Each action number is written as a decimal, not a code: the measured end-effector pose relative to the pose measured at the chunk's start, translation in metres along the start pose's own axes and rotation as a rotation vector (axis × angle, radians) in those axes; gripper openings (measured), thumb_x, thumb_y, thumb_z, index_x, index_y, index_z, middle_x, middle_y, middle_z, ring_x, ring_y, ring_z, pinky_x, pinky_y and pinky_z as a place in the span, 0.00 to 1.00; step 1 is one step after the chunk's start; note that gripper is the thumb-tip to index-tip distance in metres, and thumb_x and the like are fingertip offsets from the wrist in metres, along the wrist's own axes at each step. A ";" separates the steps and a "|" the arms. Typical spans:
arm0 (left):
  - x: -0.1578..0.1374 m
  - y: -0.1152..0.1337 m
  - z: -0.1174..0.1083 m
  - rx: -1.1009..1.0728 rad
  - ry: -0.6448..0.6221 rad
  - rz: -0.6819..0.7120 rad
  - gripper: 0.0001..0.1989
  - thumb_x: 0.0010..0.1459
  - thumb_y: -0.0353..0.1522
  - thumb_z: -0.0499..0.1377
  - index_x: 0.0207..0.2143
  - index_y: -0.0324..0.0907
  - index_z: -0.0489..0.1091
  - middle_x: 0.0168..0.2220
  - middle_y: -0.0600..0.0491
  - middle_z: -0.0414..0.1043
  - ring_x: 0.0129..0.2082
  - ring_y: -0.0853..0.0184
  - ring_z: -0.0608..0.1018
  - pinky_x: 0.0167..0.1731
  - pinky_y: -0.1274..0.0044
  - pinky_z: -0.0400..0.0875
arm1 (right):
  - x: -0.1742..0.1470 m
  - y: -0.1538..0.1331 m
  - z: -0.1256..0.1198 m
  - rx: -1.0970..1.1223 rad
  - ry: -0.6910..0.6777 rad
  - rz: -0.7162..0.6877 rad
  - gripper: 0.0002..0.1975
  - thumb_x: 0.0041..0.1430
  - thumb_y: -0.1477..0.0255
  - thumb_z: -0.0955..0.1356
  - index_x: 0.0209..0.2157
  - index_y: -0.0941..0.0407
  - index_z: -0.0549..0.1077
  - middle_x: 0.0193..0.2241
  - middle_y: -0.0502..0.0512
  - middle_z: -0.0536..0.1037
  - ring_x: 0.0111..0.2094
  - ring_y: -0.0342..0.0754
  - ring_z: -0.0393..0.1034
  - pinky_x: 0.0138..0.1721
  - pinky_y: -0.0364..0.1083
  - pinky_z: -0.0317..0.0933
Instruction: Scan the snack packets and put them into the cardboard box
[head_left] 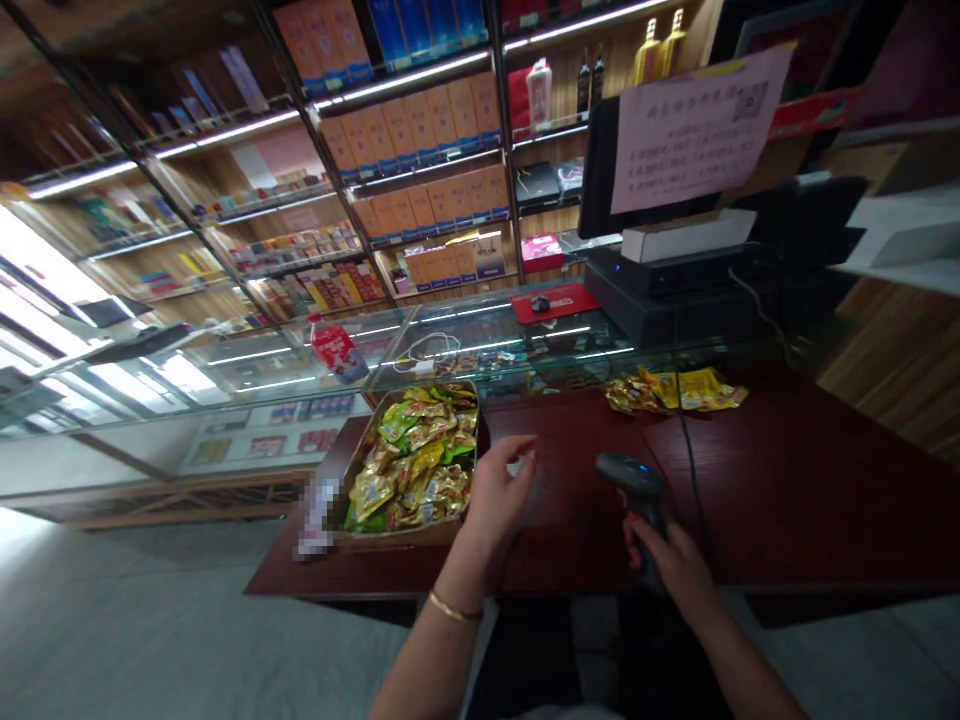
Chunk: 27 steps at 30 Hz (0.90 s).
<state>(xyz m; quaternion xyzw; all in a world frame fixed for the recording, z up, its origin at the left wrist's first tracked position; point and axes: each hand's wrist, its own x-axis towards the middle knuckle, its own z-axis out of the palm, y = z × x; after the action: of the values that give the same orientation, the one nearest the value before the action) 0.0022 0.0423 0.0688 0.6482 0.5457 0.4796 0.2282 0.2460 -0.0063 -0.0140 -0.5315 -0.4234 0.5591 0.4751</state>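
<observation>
My right hand (pixel 671 555) is wrapped round the handle of a dark barcode scanner (pixel 634 475), which shows a small blue light and is held over the dark red wooden desk (pixel 570 540). Just right of a cardboard box (pixel 409 538) is my left hand (pixel 504 490), its fingers loosely bent with a gap to the thumb and no object visible in it. Gold, yellow and green snack packets (pixel 420 455) fill the box. Farther back on the desk lies a small pile of yellow and gold packets (pixel 682 390).
Behind the desk runs a glass display counter (pixel 457 340) with a mouse (pixel 540 303) on a red mat and a red-and-white package (pixel 337 350). A monitor (pixel 600 170) with a pink paper sign (pixel 694 130) stands at right. The cable (pixel 686 440) crosses the desk.
</observation>
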 end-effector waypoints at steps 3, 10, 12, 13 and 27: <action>-0.020 -0.003 -0.078 0.330 0.099 0.027 0.13 0.63 0.34 0.57 0.48 0.45 0.78 0.47 0.48 0.81 0.47 0.58 0.81 0.51 0.67 0.73 | 0.004 0.004 0.004 0.147 -0.014 0.019 0.31 0.52 0.49 0.73 0.50 0.55 0.72 0.25 0.45 0.72 0.20 0.42 0.64 0.22 0.42 0.60; -0.034 -0.024 -0.145 0.790 -0.096 -0.098 0.15 0.60 0.33 0.60 0.49 0.47 0.79 0.48 0.48 0.82 0.49 0.54 0.80 0.53 0.65 0.71 | -0.002 0.013 -0.002 0.159 -0.026 -0.005 0.29 0.54 0.51 0.73 0.51 0.55 0.71 0.25 0.46 0.71 0.21 0.42 0.63 0.22 0.43 0.62; -0.032 -0.025 -0.135 0.781 -0.198 -0.043 0.19 0.57 0.29 0.63 0.51 0.48 0.77 0.51 0.49 0.80 0.52 0.55 0.78 0.55 0.66 0.69 | -0.002 0.014 -0.003 0.150 -0.036 -0.008 0.30 0.55 0.51 0.73 0.53 0.55 0.71 0.25 0.45 0.71 0.21 0.42 0.63 0.22 0.43 0.62; -0.030 -0.025 -0.128 0.780 -0.229 -0.024 0.21 0.56 0.27 0.63 0.52 0.48 0.77 0.52 0.49 0.80 0.53 0.56 0.77 0.55 0.67 0.68 | -0.002 0.014 -0.004 0.143 -0.042 -0.006 0.31 0.55 0.51 0.73 0.53 0.55 0.70 0.25 0.45 0.71 0.21 0.42 0.63 0.23 0.43 0.62; -0.017 -0.023 -0.110 1.081 -0.277 -0.134 0.15 0.53 0.27 0.64 0.43 0.48 0.81 0.44 0.44 0.77 0.51 0.47 0.72 0.53 0.58 0.61 | -0.005 0.006 -0.003 0.148 -0.049 -0.016 0.29 0.52 0.49 0.74 0.47 0.54 0.72 0.25 0.45 0.70 0.20 0.41 0.63 0.22 0.43 0.61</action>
<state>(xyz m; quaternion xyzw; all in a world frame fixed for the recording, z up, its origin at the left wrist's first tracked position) -0.1041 0.0087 0.0922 0.6939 0.7186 0.0266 -0.0369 0.2486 -0.0123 -0.0188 -0.4775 -0.3968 0.5979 0.5070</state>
